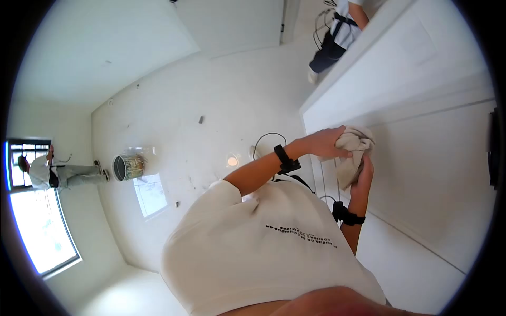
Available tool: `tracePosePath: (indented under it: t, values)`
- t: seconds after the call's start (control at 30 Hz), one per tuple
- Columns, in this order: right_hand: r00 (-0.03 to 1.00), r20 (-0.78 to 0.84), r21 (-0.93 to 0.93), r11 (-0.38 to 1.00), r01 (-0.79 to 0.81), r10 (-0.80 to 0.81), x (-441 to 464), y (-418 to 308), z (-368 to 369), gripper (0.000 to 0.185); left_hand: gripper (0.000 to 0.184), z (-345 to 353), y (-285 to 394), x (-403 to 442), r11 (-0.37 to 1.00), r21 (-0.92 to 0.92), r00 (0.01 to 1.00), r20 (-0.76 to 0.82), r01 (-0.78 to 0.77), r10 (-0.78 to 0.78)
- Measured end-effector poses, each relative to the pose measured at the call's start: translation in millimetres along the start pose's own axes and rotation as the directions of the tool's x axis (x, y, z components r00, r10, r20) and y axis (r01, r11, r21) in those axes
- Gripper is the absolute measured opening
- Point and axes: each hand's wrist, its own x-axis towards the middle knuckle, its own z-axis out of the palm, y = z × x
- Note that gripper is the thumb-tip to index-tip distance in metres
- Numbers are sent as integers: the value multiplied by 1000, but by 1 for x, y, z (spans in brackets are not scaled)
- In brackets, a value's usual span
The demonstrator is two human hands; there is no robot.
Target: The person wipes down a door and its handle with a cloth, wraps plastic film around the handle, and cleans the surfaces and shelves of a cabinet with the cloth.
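Observation:
A beige cloth (354,143) is bunched and twisted between my two hands, in front of a white panelled surface. My left hand (328,143) grips it from the upper left, its thumb lying across the folds. From below, my right hand (362,176) is closed around the cloth's lower part, where a loose end (345,174) hangs down. Some of the right fingers are hidden behind the fabric. Each wrist has a black strap, the left one (286,158) with a small dark box on it.
The white panelled surface (421,152) with seams stands close at the right. A paint-stained bucket (128,167) sits on the pale, glossy floor (211,89) among small scraps. One person (68,173) stands by the windows; another (337,39) is at the upper right. Thin black cables run near my arms.

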Motion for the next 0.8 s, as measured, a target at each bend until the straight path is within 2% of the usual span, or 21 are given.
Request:
tracePosePath:
  t: [0.03, 0.07, 0.13, 0.2, 0.27, 0.3, 0.33, 0.37, 0.4, 0.43, 0.47, 0.57, 0.6, 0.7, 0.73, 0.8]
  values:
    - [997, 19, -59, 995, 80, -79, -14, -11, 23, 44, 61, -16, 14, -20, 1000, 11, 999, -48, 23, -22]
    - [986, 31, -131, 977, 169, -166, -25, -21, 38, 45, 60, -33, 24, -39, 991, -36, 988, -84, 129, -132]
    - [911, 99, -307, 858, 411, -401, -30, -31, 60, 47, 56, -64, 36, -75, 996, -85, 976, -215, 22, -40]
    - [767, 252, -489, 607, 627, -589, -9, -35, 88, 50, 52, -94, 18, -94, 962, -259, 943, -332, -89, -2]
    - [644, 433, -588, 343, 732, -631, -11, -10, 114, 52, 49, -115, 1, -139, 889, -442, 915, -396, -116, -77]
    - [567, 518, -594, 208, 777, -640, -17, 1, 129, 54, 51, -120, -10, -163, 864, -447, 868, -495, -234, -21]
    - [480, 621, -613, -2, 790, -620, -21, 11, 137, 61, 52, -120, -18, -183, 827, -438, 807, -589, -353, 32]
    - [490, 663, -623, -55, 780, -566, -26, 22, 144, 63, 53, -114, -27, -201, 778, -435, 742, -667, -452, 58]
    - [524, 702, -642, -111, 759, -482, -3, 35, 148, 65, 54, -107, -52, -192, 726, -475, 683, -731, -497, -11]
    - [593, 724, -667, -137, 732, -352, 70, 40, 162, 68, 54, -123, -87, -140, 679, -537, 628, -765, -501, -142]
    - [579, 770, -631, -188, 752, -269, 81, 53, 170, 75, 55, -130, -97, -147, 658, -515, 546, -817, -549, -185]
    - [627, 779, -612, -201, 765, 11, 92, 82, 217, 82, 55, -146, -128, -171, 682, -401, 358, -909, -611, -214]
    - [616, 779, -586, -214, 781, 113, 100, 90, 230, 90, 56, -151, -139, -178, 678, -406, 343, -909, -612, -235]
    - [555, 773, -532, -163, 831, 307, 111, 114, 277, 92, 58, -172, -156, -206, 685, -428, 334, -901, -589, -276]
    - [429, 858, -382, -209, 900, 283, 117, 122, 292, 94, 57, -180, -160, -211, 696, -438, 349, -895, -568, -278]
    - [461, 741, -522, -12, 853, 489, 121, 130, 338, 101, 55, -202, -167, -223, 765, -428, 387, -887, -481, -253]
